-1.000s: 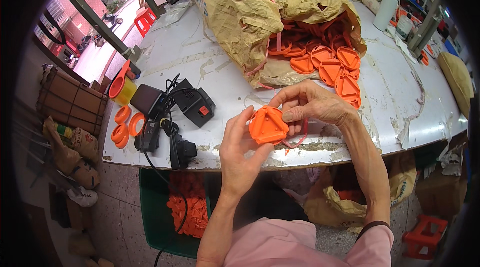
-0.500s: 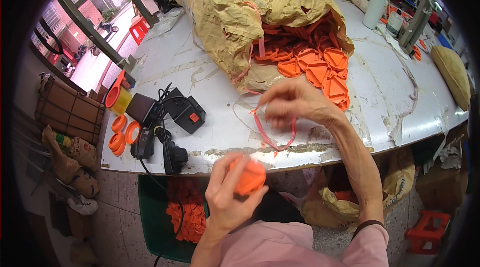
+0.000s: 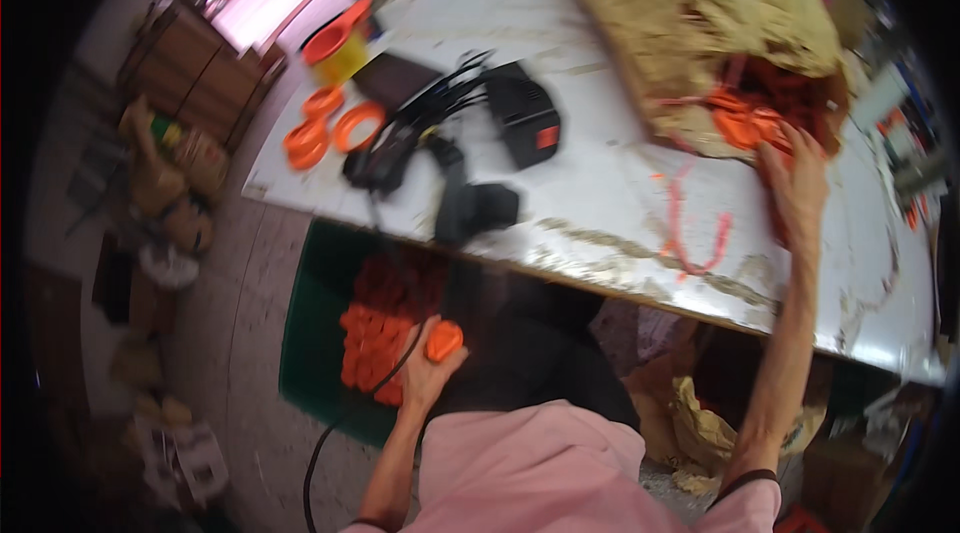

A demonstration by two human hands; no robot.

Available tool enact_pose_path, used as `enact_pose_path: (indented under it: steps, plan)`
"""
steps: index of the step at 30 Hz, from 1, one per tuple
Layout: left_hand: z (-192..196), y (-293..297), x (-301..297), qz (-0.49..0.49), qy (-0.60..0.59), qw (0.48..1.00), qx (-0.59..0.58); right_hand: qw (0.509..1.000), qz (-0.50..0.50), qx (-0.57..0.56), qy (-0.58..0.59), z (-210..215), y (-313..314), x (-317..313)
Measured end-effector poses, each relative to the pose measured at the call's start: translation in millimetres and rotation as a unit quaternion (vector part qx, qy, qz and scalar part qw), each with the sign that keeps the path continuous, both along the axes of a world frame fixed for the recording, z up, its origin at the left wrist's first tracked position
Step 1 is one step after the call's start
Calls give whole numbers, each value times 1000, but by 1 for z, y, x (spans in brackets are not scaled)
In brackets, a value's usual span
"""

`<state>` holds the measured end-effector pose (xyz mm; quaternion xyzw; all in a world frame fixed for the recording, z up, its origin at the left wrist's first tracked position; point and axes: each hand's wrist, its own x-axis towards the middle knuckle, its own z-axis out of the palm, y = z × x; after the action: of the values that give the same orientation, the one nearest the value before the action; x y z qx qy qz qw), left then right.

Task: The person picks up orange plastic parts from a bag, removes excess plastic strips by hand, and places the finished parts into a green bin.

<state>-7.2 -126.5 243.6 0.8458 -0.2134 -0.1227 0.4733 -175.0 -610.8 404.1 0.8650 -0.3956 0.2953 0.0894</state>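
Observation:
My left hand (image 3: 424, 371) is closed around a round orange plastic piece (image 3: 445, 340), held low over a green bin (image 3: 312, 323). Inside that bin lies a heap of orange pieces (image 3: 372, 338). On the right, my right hand (image 3: 797, 183) reaches to the mouth of a crumpled yellow sack (image 3: 700, 18) on the table. Its fingers touch orange plastic parts (image 3: 742, 120) spilling from the sack. Motion blurs these fingers, so whether they grip a part is unclear.
A black power adapter (image 3: 525, 113) with tangled cables lies on the white table (image 3: 600, 188). Left of it are orange rings (image 3: 358, 126) and a yellow-and-orange cup (image 3: 338, 48). A pink strap loop (image 3: 677, 223) lies near the table edge. Another open sack (image 3: 705, 428) stands below.
My left hand has carried the orange piece down and left to the green bin. My right hand has moved right to the sack's parts. The whole view has turned and shifted.

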Motion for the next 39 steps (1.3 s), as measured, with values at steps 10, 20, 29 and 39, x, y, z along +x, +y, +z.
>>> enact_pose_path:
  steps: [10, 20, 29, 39]
  plan:
    - [-169, 124, 24, 280, 169, 931, 162, 980, 140, 144, -5, 2, 26, 32]
    - [-193, 137, 35, 273, 280, 892, 227, 980, 124, 155, -3, 5, 27, 34]
    - [-94, 68, 10, 78, 49, 995, 26, 987, 73, 116, -85, 9, 9, 8]
    - [92, -62, -33, -214, 33, 964, -155, 932, 180, 279, -145, 23, 44, 10]
